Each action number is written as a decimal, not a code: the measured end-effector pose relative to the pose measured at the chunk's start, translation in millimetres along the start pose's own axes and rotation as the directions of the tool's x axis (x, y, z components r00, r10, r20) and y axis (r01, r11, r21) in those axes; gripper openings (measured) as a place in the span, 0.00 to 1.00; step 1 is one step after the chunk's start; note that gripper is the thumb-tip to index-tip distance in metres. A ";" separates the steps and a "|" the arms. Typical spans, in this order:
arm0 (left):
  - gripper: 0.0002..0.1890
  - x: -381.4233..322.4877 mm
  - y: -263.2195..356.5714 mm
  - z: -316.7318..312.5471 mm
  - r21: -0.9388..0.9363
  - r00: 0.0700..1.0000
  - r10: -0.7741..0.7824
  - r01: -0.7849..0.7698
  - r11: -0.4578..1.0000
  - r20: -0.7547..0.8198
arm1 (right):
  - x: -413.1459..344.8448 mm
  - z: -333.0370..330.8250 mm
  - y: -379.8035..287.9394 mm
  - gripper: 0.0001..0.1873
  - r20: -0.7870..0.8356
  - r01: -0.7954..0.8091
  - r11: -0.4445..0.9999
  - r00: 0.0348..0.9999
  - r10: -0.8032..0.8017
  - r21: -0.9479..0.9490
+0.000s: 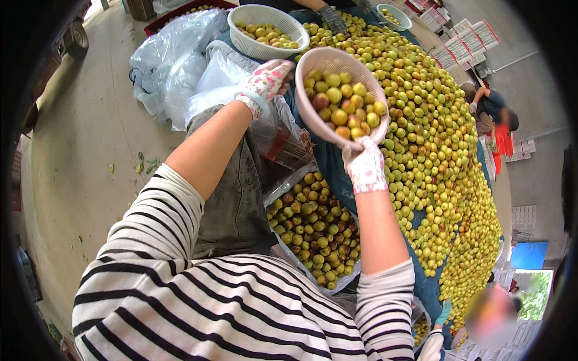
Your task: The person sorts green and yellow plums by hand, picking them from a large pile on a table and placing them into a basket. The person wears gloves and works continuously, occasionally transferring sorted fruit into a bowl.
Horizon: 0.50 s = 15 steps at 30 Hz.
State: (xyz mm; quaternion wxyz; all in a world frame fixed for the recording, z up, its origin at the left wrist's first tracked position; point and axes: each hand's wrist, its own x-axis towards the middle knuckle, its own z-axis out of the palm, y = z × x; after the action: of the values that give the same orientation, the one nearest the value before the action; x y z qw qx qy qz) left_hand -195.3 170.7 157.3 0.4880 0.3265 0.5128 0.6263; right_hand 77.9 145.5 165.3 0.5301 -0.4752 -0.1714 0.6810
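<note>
My right hand (365,168), in a floral-print glove, grips the near rim of a pink plastic basket (311,113). The basket is tilted and holds several round yellow-green, red-blushed fruits (347,106). Just left of its rim is my left hand (267,83) in a matching glove, fingers curled; whether they pinch anything is hidden. Below the basket, by my lap, stands a lined crate (282,246) full of the same fruit. A large heap of fruit (420,108) covers the blue cloth (420,261) to the right.
A white basket of fruit (237,38) stands beyond my left hand, with clear plastic bags (176,67) beside it. Another person's gloved hand (333,19) touches the heap's far end. Other people work along its right side. Stacked boxes (469,40) stand at upper right.
</note>
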 end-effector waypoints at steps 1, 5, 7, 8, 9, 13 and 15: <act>0.17 -10.5 10.6 7.4 0.012 0.993 0.105 -0.106 0.994 0.046 | 13.7 12.2 4.3 0.08 -0.023 0.009 1.000 1.000 -0.009 0.022; 0.18 5.5 3.4 11.0 0.014 0.999 -0.003 0.002 1.000 0.037 | 54.7 49.5 16.9 0.12 -0.027 0.013 1.000 1.000 -0.013 0.018; 0.18 18.2 -8.1 5.7 0.350 0.997 0.078 -0.065 0.935 -0.024 | 65.7 50.9 26.0 0.15 0.079 0.119 0.991 0.990 -0.115 -0.053; 0.14 28.6 -14.8 5.7 0.511 0.985 0.163 -0.112 0.852 -0.055 | 71.0 51.1 27.0 0.16 0.121 0.159 0.987 0.981 -0.154 -0.037; 0.11 36.9 -21.7 3.4 0.663 0.967 0.248 -0.145 0.735 -0.063 | 75.5 50.7 28.3 0.17 0.158 0.193 0.981 0.969 -0.188 -0.017; 0.27 -6.9 26.7 8.7 0.642 0.987 0.082 -0.150 0.752 0.135 | 83.8 34.1 19.6 0.11 0.208 0.003 0.985 0.978 0.034 -0.175; 0.28 10.5 3.2 -5.5 0.688 0.887 0.384 -0.446 0.572 0.256 | 70.9 38.5 12.2 0.12 0.203 -0.029 0.980 0.977 0.070 -0.198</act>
State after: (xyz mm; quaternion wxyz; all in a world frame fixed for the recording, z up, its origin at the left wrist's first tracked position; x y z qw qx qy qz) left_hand -204.4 178.9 158.0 0.1750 0.6285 0.6084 0.4519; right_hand 40.1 214.1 142.1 0.4432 -0.4547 -0.2798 0.7201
